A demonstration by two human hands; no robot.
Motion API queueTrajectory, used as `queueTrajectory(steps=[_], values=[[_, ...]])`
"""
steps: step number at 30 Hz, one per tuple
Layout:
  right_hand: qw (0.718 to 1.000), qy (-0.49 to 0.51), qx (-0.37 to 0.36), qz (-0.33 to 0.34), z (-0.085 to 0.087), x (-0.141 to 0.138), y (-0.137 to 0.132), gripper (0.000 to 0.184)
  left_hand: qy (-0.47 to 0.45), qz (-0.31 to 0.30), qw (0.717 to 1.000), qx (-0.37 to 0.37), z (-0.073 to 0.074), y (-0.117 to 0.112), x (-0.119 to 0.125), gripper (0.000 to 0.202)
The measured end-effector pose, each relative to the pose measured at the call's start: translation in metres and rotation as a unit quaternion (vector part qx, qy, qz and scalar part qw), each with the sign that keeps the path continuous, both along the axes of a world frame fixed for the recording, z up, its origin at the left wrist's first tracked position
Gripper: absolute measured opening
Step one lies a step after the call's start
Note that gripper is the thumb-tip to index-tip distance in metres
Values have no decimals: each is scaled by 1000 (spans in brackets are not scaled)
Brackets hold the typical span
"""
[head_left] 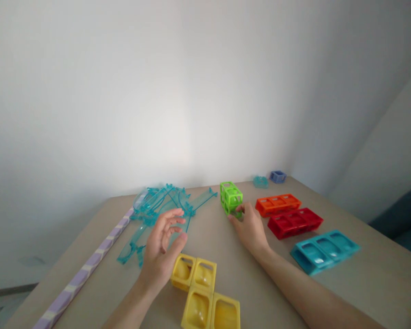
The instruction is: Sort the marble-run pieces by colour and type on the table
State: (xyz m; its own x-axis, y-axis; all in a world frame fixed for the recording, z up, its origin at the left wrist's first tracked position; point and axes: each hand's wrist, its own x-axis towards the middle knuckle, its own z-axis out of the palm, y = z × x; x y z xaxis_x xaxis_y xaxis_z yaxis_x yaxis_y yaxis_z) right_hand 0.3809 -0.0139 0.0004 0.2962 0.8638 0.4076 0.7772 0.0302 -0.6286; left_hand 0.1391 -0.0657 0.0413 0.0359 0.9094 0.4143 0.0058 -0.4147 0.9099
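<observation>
The right hand [250,228] lies low on the table [363,283] with its fingertips [242,209] drawn together on the near, lower corner of the green block [231,196], which stands upright toward the far edge, just left of the orange tray [278,204] and red tray [295,222]. The left hand [162,249] hangs open with its fingers apart and loosely curled, holding nothing. It is over the near end of the clear teal track pieces [164,203], just beyond the yellow tray [202,292] and well left of the green block.
</observation>
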Motion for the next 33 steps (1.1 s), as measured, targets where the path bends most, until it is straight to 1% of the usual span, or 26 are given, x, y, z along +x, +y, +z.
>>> queueTrajectory(steps=[3,7,11,18,22,27,33], values=[[999,-40,-17,2,-2,-2,0,20,6,-1,1000,2,0,0,0,36],[996,-82,-40,4,-6,-7,3,37,13,-5,1000,4,-2,1,-1,36],[992,-109,-61,-11,-8,-9,15,50,18,-5,1000,4,-3,2,-1,37],[986,-145,-73,-29,-4,-14,50,50,15,9,1000,-2,-2,3,0,36],[984,-163,-72,-27,-3,-21,65,56,27,5,1000,-3,-5,4,-1,37],[981,-177,-80,-13,-4,-22,71,60,29,3,1000,-3,-7,4,-1,37],[977,-191,-92,-11,-2,-22,69,62,44,2,999,-3,-8,4,-1,37]])
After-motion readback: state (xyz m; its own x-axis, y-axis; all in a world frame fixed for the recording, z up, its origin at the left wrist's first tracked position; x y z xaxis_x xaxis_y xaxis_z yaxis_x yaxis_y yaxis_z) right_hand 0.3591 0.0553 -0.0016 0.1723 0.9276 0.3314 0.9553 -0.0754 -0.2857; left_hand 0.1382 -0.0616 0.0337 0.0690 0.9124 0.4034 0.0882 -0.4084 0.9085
